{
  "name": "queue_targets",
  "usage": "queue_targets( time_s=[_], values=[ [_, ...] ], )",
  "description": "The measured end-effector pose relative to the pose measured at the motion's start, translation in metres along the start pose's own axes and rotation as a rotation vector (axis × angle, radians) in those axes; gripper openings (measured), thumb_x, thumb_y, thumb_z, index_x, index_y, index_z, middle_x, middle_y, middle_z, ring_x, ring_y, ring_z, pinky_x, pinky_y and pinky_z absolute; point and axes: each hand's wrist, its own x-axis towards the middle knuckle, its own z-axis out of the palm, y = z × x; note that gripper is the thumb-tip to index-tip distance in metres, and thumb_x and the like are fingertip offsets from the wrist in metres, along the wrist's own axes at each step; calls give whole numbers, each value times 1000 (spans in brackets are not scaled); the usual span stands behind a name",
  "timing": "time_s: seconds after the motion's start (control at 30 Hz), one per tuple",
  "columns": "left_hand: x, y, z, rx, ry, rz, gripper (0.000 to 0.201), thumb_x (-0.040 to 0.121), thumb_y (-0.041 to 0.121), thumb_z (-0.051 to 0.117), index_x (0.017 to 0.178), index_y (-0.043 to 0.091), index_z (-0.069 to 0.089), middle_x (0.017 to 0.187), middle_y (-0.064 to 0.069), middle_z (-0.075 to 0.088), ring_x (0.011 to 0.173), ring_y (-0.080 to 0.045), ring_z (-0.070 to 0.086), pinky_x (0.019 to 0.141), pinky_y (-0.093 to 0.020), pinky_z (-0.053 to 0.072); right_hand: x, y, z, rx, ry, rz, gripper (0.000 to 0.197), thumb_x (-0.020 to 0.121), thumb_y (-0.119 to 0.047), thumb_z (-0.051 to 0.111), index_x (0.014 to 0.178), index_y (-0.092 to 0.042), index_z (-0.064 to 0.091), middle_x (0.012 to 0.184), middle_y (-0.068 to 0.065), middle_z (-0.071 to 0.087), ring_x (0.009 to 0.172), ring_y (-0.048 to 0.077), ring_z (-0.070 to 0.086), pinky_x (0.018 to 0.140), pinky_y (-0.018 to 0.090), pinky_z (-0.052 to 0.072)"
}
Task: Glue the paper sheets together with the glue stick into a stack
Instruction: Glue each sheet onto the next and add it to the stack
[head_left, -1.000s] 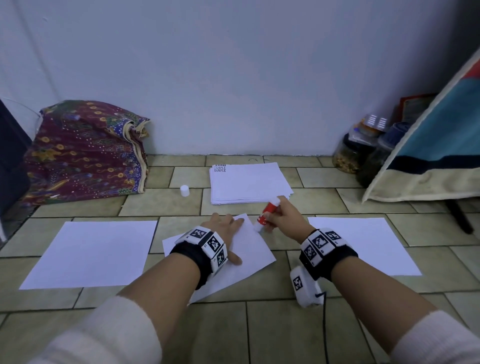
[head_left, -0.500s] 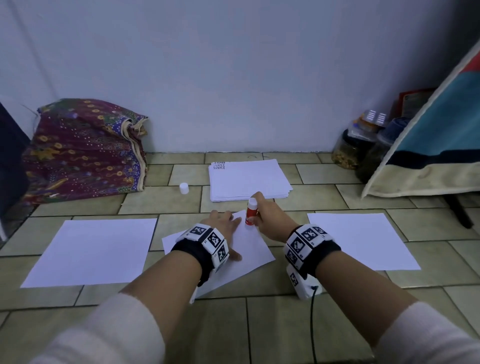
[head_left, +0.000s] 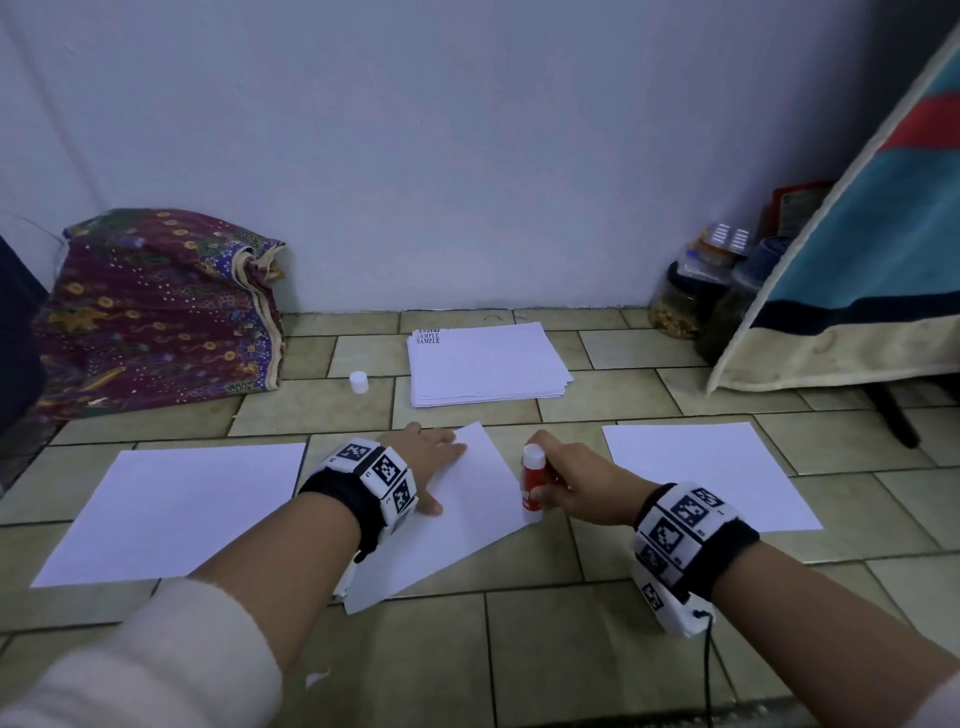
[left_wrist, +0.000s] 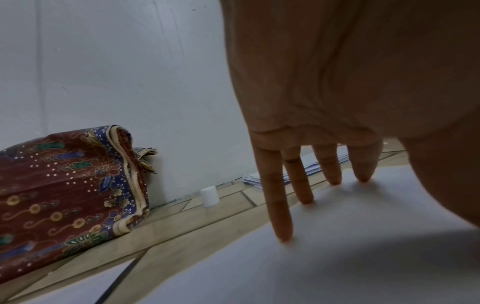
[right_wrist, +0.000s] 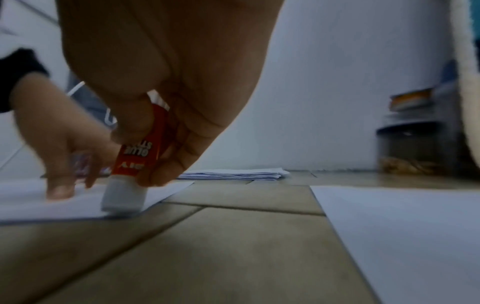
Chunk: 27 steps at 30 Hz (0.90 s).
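Observation:
A tilted white sheet (head_left: 467, 514) lies on the tiled floor between my hands. My left hand (head_left: 426, 457) presses flat on it with straight fingers (left_wrist: 280, 216). My right hand (head_left: 566, 478) grips a red and white glue stick (head_left: 532, 483), held upright with its lower end on the sheet's right edge (right_wrist: 124, 197). Two more single sheets lie flat, one at the left (head_left: 171, 509) and one at the right (head_left: 711, 473). A pile of white paper (head_left: 483, 364) sits near the wall. The white glue cap (head_left: 358, 382) stands to the left of that pile.
A patterned cloth bundle (head_left: 150, 306) rests against the wall at the left. Jars (head_left: 685, 296) and a striped blanket (head_left: 872, 280) fill the right corner. A black cable (head_left: 707, 670) hangs from my right wristband.
My right hand has carried the glue stick from the sheet's far corner down along its right edge toward me. My left hand stays pressed on the sheet.

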Motion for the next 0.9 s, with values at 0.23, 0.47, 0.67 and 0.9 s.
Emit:
queue_targets(
  time_s=[0.23,0.47,0.67,0.9],
  values=[
    [-6,10,18,-161,178,77,70,84,43,67,136,13,30,153,-2,5,140,-23,17,98,-41,44,11,13,-7,909,422,307,6,94,0,53,88,0,50,80,17,62,56,20,62,55,28,54],
    [-8,21,16,2,122,45,74,89,56,54,151,35,20,159,-2,7,143,-25,18,105,-44,38,37,0,-6,986,520,307,15,93,-12,59,82,-3,54,71,14,61,46,13,60,48,23,53],
    [2,29,21,-187,170,-159,76,83,58,61,133,6,39,136,-10,39,125,-25,40,102,-42,41,64,-16,4,533,538,250,28,82,-12,73,81,-22,47,87,14,63,76,33,66,67,42,59],
    [1,29,31,-240,175,-170,112,63,69,73,143,7,25,144,-11,29,134,-26,30,108,-42,35,95,-41,14,161,367,148,18,92,-7,57,97,-18,43,96,11,67,73,14,58,61,17,44]
  ],
)
